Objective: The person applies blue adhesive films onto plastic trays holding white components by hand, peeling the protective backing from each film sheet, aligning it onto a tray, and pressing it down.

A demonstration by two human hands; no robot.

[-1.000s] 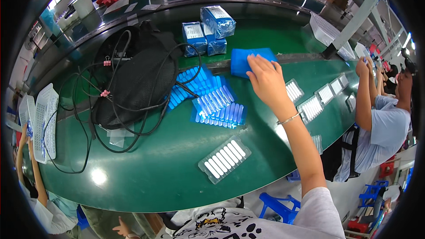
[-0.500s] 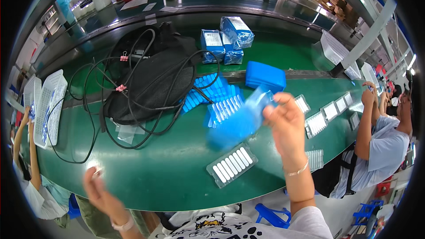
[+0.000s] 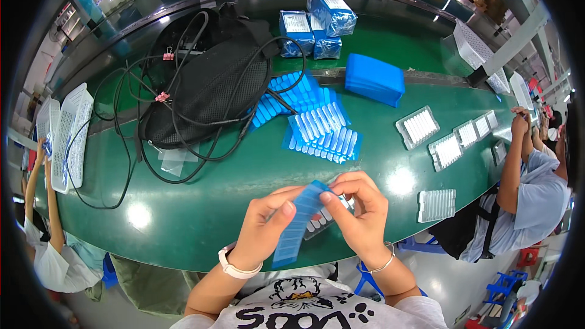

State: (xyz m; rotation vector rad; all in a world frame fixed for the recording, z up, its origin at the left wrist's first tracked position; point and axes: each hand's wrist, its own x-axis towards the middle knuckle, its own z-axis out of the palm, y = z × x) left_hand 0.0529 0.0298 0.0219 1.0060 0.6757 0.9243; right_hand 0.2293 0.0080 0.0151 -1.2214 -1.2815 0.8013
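A thin translucent blue film strip (image 3: 294, 226) is held between my two hands, sloping down toward the table's near edge. My left hand (image 3: 268, 222) pinches its left side with thumb and fingers. My right hand (image 3: 359, 210) grips the strip's upper end between thumb and forefinger. Beneath the hands lies a clear tray (image 3: 322, 222) with white strips in its slots, largely hidden by fingers and film. Beyond them is an overlapping pile of blue sheets (image 3: 323, 123) bearing rows of pale strips. A block of stacked blue sheets (image 3: 375, 79) stands behind it to the right.
A black bag (image 3: 204, 94) with looping black cables covers the left-centre. Blue wrapped packs (image 3: 329, 15) sit at the back. Filled clear trays (image 3: 417, 127) lie on the right. White baskets (image 3: 73, 137) stand at far left and far right. Co-workers (image 3: 518, 189) sit on both sides.
My left hand has come from the lower left to the middle and taken hold of the film. My right hand has brought the blue film down toward me, over the tray. The view has shifted slightly.
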